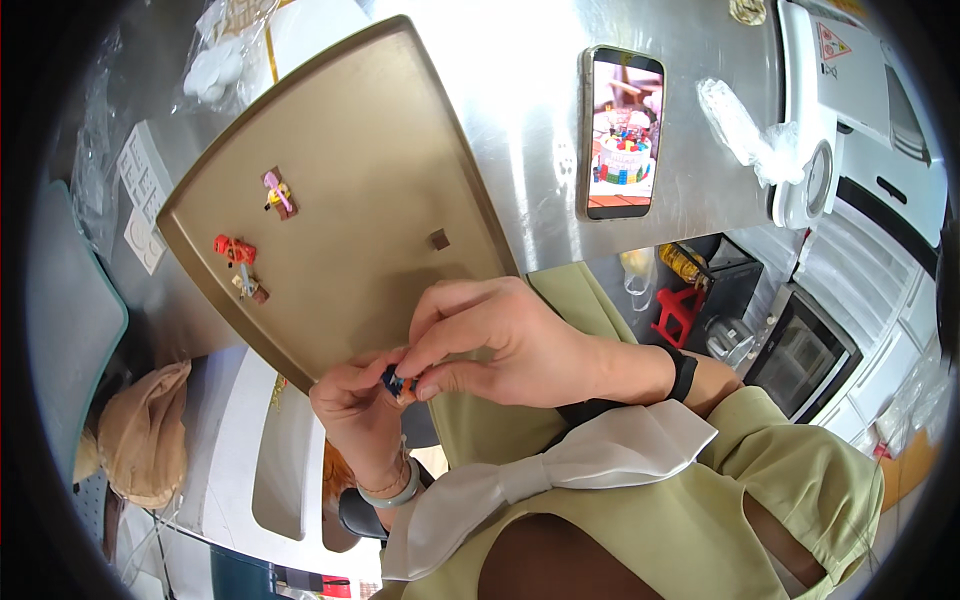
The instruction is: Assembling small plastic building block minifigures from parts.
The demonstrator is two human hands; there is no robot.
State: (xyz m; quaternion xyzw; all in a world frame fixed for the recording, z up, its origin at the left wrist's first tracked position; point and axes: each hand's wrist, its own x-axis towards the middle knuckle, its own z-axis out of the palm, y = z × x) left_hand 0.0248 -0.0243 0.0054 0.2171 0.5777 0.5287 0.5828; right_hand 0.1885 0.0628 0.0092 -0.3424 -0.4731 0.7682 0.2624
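Over the near edge of a gold-brown tray, my left hand and my right hand meet. Both pinch a small dark blue and orange toy figure, partly hidden by the fingers. On the tray a pink and yellow figure lies on a dark brown piece. To its lower left are a red figure and a grey figure with a brown piece by it. A lone small brown square lies toward the tray's right side.
A phone showing a decorated cake lies on the steel table. Right of it are a clear plastic bag and a white appliance. A brown cloth-like bundle sits at lower left, a white box left of the tray.
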